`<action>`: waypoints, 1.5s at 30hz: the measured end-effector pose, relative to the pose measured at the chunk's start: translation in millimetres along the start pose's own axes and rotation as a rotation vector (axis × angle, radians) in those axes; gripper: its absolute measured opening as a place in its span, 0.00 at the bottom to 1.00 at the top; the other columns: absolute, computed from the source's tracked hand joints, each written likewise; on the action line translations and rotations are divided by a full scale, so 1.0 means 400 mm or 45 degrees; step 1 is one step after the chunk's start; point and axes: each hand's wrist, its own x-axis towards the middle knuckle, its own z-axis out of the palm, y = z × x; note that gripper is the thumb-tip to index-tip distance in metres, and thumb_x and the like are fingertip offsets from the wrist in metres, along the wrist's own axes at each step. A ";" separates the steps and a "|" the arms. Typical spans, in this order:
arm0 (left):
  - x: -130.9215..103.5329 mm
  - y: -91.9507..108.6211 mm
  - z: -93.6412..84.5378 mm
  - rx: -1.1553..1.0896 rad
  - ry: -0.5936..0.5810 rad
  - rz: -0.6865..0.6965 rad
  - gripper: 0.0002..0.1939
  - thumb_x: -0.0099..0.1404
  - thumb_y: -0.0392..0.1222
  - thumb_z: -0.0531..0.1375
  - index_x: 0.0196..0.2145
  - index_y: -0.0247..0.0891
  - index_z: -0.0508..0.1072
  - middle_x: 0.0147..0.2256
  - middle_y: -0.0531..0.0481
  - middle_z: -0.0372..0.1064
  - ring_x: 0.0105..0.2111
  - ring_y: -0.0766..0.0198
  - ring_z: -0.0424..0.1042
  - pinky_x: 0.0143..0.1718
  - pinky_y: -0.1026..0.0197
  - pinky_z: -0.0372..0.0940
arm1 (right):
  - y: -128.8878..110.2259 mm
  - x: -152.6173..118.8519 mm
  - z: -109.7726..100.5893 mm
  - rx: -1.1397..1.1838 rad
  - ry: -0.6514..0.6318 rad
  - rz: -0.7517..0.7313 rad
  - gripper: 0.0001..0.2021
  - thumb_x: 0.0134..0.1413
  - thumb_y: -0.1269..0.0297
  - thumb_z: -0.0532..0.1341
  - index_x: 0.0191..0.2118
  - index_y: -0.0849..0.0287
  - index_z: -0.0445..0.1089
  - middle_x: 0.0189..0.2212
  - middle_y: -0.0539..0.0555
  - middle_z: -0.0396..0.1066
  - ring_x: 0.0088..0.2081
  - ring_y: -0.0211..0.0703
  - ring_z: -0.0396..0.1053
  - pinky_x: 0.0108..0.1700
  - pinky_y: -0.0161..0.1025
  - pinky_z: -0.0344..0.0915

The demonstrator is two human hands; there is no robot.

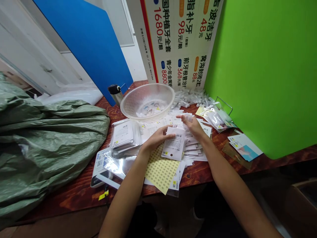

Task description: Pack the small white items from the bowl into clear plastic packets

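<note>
My left hand (158,138) is closed on a white printed card (173,145), thumb on its face. The card has small text, a yellow mark and a round hole near its lower edge. Beside it, my right hand (192,125) is closed around a small translucent plastic piece (188,117), partly hidden by the fingers. Beneath the card lies a yellow sheet (162,172) with rows of small round stickers. More white cards (194,150) are heaped under and beside my right hand. To the left is a stack of cards in clear bags (123,134).
A translucent plastic basin (126,107) with some packets inside stands behind my hands, beside a flask (116,94). Small clear plastic pieces (190,97) are piled at the back. Bagged cards (218,117) lie right, by a green panel (267,76). Green sheeting (49,142) covers the left.
</note>
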 end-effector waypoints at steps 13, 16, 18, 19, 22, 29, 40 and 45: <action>-0.003 0.001 0.005 0.162 0.042 0.007 0.30 0.57 0.50 0.71 0.55 0.40 0.73 0.45 0.47 0.74 0.45 0.55 0.71 0.44 0.59 0.65 | 0.010 -0.004 0.014 -0.130 0.148 0.041 0.31 0.50 0.40 0.68 0.52 0.57 0.68 0.23 0.48 0.73 0.22 0.42 0.66 0.28 0.40 0.63; -0.002 -0.001 0.004 0.126 -0.010 0.006 0.30 0.57 0.50 0.70 0.56 0.40 0.73 0.47 0.46 0.74 0.46 0.55 0.71 0.45 0.59 0.66 | 0.003 -0.010 0.023 -0.093 0.204 -0.023 0.25 0.51 0.38 0.66 0.42 0.54 0.65 0.24 0.48 0.74 0.24 0.42 0.69 0.28 0.37 0.62; -0.002 -0.002 0.004 0.104 -0.017 -0.008 0.31 0.58 0.50 0.70 0.57 0.40 0.71 0.47 0.46 0.74 0.46 0.55 0.71 0.46 0.58 0.66 | 0.003 -0.010 0.028 -0.086 0.294 -0.044 0.25 0.50 0.37 0.66 0.36 0.53 0.62 0.25 0.49 0.75 0.25 0.42 0.70 0.29 0.37 0.62; -0.002 -0.002 0.004 0.102 -0.009 -0.015 0.32 0.58 0.50 0.70 0.58 0.40 0.71 0.47 0.46 0.74 0.46 0.54 0.71 0.46 0.58 0.66 | 0.003 -0.009 0.029 -0.075 0.334 -0.043 0.25 0.50 0.37 0.66 0.35 0.53 0.60 0.25 0.49 0.75 0.23 0.41 0.69 0.27 0.36 0.62; -0.003 -0.002 0.005 0.111 0.012 -0.023 0.32 0.58 0.50 0.70 0.58 0.41 0.71 0.48 0.45 0.74 0.47 0.53 0.71 0.46 0.58 0.67 | 0.007 -0.005 0.028 -0.023 0.378 -0.016 0.27 0.48 0.35 0.67 0.33 0.52 0.58 0.28 0.50 0.76 0.17 0.37 0.63 0.21 0.37 0.58; -0.001 -0.008 0.004 0.129 0.044 -0.013 0.32 0.57 0.51 0.71 0.57 0.39 0.72 0.51 0.44 0.73 0.49 0.52 0.71 0.48 0.56 0.66 | 0.029 0.009 0.006 -0.120 0.368 -0.032 0.26 0.46 0.34 0.67 0.27 0.54 0.66 0.20 0.48 0.70 0.18 0.40 0.62 0.22 0.39 0.59; -0.002 0.002 0.015 -0.055 0.041 0.030 0.29 0.58 0.49 0.70 0.55 0.37 0.72 0.47 0.44 0.75 0.43 0.56 0.73 0.44 0.59 0.67 | 0.018 -0.004 0.022 -0.275 0.420 -0.153 0.23 0.52 0.38 0.66 0.24 0.54 0.67 0.19 0.49 0.68 0.24 0.43 0.64 0.33 0.42 0.63; 0.001 -0.003 0.007 -0.096 0.118 0.083 0.31 0.61 0.50 0.68 0.58 0.37 0.69 0.47 0.43 0.75 0.42 0.57 0.73 0.42 0.60 0.67 | -0.001 -0.010 0.027 -0.245 0.234 -0.265 0.26 0.53 0.34 0.62 0.24 0.54 0.70 0.30 0.54 0.71 0.34 0.46 0.69 0.40 0.43 0.65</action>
